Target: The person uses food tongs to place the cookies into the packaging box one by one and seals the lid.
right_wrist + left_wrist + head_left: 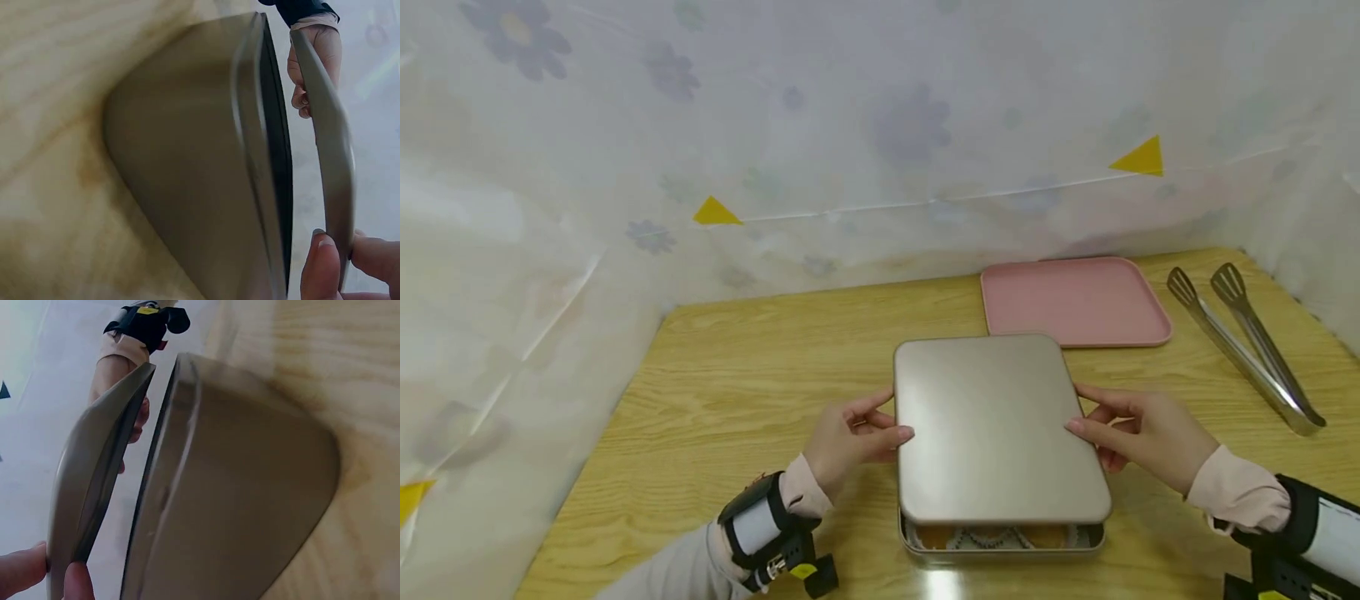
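A square metal lid is held level between both hands, just above a matching metal tin. In both wrist views a gap separates the lid from the tin's rim. My left hand pinches the lid's left edge, thumb on one face and fingers on the other. On the opposite edge, my right hand pinches it the same way. Through the opening at the tin's near side, orange-brown contents and white lacy paper show; the lid hides the rest. The tin's side wall stands on the wooden table.
Behind the lid lies a pink tray. Metal tongs with slotted ends rest at the table's right. A flowered sheet with yellow triangles hangs along the back and sides of the wooden table.
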`<control>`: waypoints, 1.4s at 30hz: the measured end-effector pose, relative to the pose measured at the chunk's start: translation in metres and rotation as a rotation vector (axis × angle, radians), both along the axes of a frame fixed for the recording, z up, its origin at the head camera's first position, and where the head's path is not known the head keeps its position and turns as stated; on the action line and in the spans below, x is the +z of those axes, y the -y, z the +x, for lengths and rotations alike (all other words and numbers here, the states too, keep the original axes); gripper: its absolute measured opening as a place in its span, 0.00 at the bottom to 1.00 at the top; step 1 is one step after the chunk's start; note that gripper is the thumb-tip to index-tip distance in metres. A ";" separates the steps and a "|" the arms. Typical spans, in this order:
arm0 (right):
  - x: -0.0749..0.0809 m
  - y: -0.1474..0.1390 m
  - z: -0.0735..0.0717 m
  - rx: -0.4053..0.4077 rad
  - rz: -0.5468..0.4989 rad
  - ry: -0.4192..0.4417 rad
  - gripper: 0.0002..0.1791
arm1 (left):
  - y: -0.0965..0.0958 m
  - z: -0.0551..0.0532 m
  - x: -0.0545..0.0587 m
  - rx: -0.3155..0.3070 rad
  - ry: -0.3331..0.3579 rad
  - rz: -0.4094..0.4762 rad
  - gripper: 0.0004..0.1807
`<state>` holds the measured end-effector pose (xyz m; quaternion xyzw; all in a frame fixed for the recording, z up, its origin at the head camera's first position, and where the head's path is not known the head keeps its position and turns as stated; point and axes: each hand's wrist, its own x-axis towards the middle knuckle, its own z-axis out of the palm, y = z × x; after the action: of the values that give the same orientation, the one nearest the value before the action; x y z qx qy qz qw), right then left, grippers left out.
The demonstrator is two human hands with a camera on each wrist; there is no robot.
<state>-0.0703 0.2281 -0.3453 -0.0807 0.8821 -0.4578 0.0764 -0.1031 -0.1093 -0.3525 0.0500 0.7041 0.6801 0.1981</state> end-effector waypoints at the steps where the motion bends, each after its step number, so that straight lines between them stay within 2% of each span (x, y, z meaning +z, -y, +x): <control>1: -0.003 0.000 0.003 0.000 -0.004 0.010 0.33 | 0.000 0.003 -0.002 0.006 0.008 -0.003 0.34; 6: -0.011 0.002 0.011 0.004 -0.029 0.018 0.32 | 0.000 0.013 -0.010 0.025 0.036 -0.015 0.33; 9: -0.014 0.002 0.013 -0.007 -0.044 0.037 0.32 | 0.000 0.015 -0.013 0.026 0.037 0.007 0.34; 18: -0.020 0.000 0.020 -0.010 -0.056 0.039 0.32 | 0.001 0.022 -0.017 -0.011 0.017 0.015 0.36; 33: -0.026 0.004 0.028 0.005 -0.009 -0.021 0.31 | 0.002 0.026 -0.021 0.010 0.048 0.045 0.34; 42: -0.033 0.005 0.032 -0.019 -0.035 -0.086 0.30 | -0.004 0.030 -0.027 0.053 -0.021 0.030 0.33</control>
<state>-0.0385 0.2229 -0.3780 -0.0935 0.8771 -0.4701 0.0325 -0.0734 -0.1053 -0.3797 0.0413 0.6968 0.6951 0.1719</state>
